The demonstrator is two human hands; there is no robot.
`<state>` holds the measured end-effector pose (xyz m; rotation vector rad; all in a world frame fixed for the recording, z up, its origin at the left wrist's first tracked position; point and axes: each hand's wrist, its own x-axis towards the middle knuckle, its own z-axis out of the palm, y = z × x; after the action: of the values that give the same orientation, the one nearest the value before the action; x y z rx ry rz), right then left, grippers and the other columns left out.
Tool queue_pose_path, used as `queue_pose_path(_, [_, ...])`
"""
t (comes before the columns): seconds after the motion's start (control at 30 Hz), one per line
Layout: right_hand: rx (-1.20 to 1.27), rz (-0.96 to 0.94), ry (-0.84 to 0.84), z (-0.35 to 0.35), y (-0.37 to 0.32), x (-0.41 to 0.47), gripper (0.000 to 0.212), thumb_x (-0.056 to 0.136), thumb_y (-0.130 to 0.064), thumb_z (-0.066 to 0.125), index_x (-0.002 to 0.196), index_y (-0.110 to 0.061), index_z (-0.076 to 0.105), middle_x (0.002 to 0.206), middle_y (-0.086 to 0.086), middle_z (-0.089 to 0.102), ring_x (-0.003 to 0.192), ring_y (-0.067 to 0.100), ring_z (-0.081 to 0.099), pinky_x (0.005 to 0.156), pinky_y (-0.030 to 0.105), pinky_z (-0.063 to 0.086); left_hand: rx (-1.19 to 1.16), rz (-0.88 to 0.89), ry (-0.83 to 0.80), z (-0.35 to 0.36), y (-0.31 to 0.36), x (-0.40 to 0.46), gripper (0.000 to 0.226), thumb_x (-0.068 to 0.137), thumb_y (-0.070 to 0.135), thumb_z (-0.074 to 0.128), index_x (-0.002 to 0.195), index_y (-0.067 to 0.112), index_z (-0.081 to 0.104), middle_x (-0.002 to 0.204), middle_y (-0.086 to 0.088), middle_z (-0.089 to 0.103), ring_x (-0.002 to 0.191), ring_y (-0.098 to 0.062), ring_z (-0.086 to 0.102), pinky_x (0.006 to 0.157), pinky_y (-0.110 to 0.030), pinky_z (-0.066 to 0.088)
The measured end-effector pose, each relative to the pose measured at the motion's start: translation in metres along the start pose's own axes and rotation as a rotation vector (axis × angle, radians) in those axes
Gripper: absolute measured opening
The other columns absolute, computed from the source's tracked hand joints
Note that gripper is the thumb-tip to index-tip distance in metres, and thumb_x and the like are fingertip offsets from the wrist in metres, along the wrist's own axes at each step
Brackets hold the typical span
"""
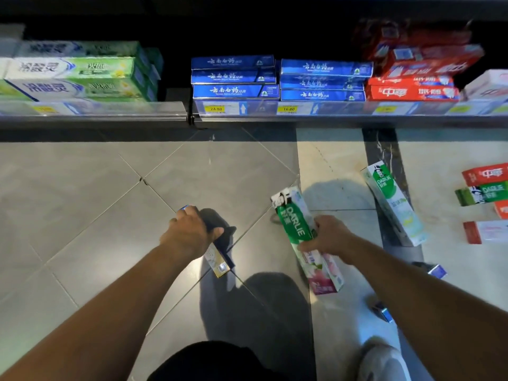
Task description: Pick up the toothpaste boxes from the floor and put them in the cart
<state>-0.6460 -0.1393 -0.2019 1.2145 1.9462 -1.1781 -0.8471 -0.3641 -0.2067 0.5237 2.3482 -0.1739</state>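
On floor tiles below the shelf, left hand [189, 232] grips a dark-blue and gold toothpaste box [218, 264], fingers curled over its top; box end low near the tile, contact with floor unclear. Right hand [327, 237] holds a green Darlie box with pink end [302, 237] around its middle, fingers wrapped, box tilted and lifted. Second Darlie box, green and white [394, 204], lies on floor to the right, apart from the hands. Further right, a cluster of red and green boxes [485, 199] on floor at frame edge. Two small blue boxes [383, 312] beside right forearm. Shelf [110, 119] above stocked with blue boxes [236, 90], green ones left, red ones right. Cart not visible.
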Motion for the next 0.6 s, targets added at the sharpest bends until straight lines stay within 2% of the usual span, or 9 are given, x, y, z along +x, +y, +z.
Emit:
queue_pose_path(0.1, [0.334,0.0,-0.114,-0.024,-0.011,-0.008,0.03,0.077,-0.007,0.081,0.104,-0.007,0.069,0.094,0.008,0.077,0.085,0.023,0.075,0.077,0.038,0.059,-0.02,-0.114,-0.017,0.013,-0.002,0.011,0.094,0.088,0.073,0.045,0.139,-0.004,0.035,0.124,-0.018,0.05,0.115,-0.029,0.053,0.092,-0.034,0.046])
queue_pose_path(0.17, [0.377,-0.027,-0.13,-0.033,-0.013,-0.013,0.031,0.078,-0.005,0.079,0.107,-0.007,0.068,0.096,0.007,0.077,0.089,0.024,0.074,0.078,0.039,0.058,-0.259,-0.22,-0.081,0.024,-0.001,0.017,0.089,0.082,0.068,0.061,0.13,-0.003,0.038,0.112,-0.016,0.056,0.099,-0.031,0.064,0.068,-0.035,0.054])
queue_pose_path(0.23, [0.382,-0.036,-0.129,-0.037,-0.011,-0.016,0.03,0.078,-0.005,0.079,0.105,-0.008,0.068,0.095,0.006,0.077,0.088,0.024,0.074,0.072,0.035,0.057,-0.536,-0.351,-0.121,0.034,0.003,0.022,0.088,0.072,0.061,0.077,0.119,0.003,0.03,0.108,-0.02,0.06,0.081,-0.035,0.07,0.041,-0.031,0.051])
queue_pose_path(0.27, [0.381,-0.035,-0.126,-0.039,-0.009,-0.017,0.028,0.078,-0.005,0.079,0.104,-0.009,0.068,0.095,0.007,0.077,0.086,0.023,0.074,0.069,0.033,0.055,-0.641,-0.388,-0.118,0.039,0.005,0.024,0.087,0.068,0.057,0.082,0.115,0.009,0.027,0.107,-0.023,0.061,0.079,-0.04,0.07,0.04,-0.034,0.052])
queue_pose_path(0.37, [0.357,-0.027,-0.135,-0.042,0.0,-0.02,0.029,0.077,-0.005,0.08,0.102,-0.008,0.068,0.092,0.007,0.077,0.084,0.022,0.075,0.067,0.032,0.055,-0.782,-0.39,-0.023,0.053,0.009,0.03,0.083,0.066,0.044,0.088,0.11,0.016,0.023,0.105,-0.023,0.058,0.086,-0.046,0.067,0.067,-0.052,0.061])
queue_pose_path(0.43, [0.33,-0.02,-0.136,-0.044,0.006,-0.023,0.028,0.077,-0.005,0.08,0.102,-0.009,0.068,0.09,0.006,0.078,0.082,0.021,0.075,0.067,0.032,0.055,-0.781,-0.369,0.028,0.061,0.006,0.035,0.073,0.07,0.035,0.083,0.107,0.017,0.023,0.108,-0.023,0.058,0.089,-0.045,0.067,0.076,-0.054,0.059])
queue_pose_path(0.53, [0.301,-0.015,-0.111,-0.046,0.01,-0.025,0.027,0.076,-0.004,0.081,0.1,-0.01,0.069,0.087,0.005,0.078,0.078,0.019,0.075,0.063,0.029,0.054,-0.796,-0.348,0.034,0.059,0.001,0.033,0.064,0.073,0.023,0.078,0.105,0.014,0.024,0.107,-0.021,0.058,0.092,-0.043,0.067,0.078,-0.055,0.059])
queue_pose_path(0.6, [0.291,-0.012,-0.097,-0.048,0.009,-0.023,0.027,0.075,-0.004,0.081,0.098,-0.009,0.069,0.088,0.005,0.077,0.079,0.021,0.075,0.065,0.031,0.055,-0.832,-0.286,-0.017,0.049,-0.004,0.029,0.065,0.067,0.017,0.082,0.108,0.006,0.034,0.105,-0.02,0.062,0.089,-0.039,0.068,0.072,-0.054,0.06])
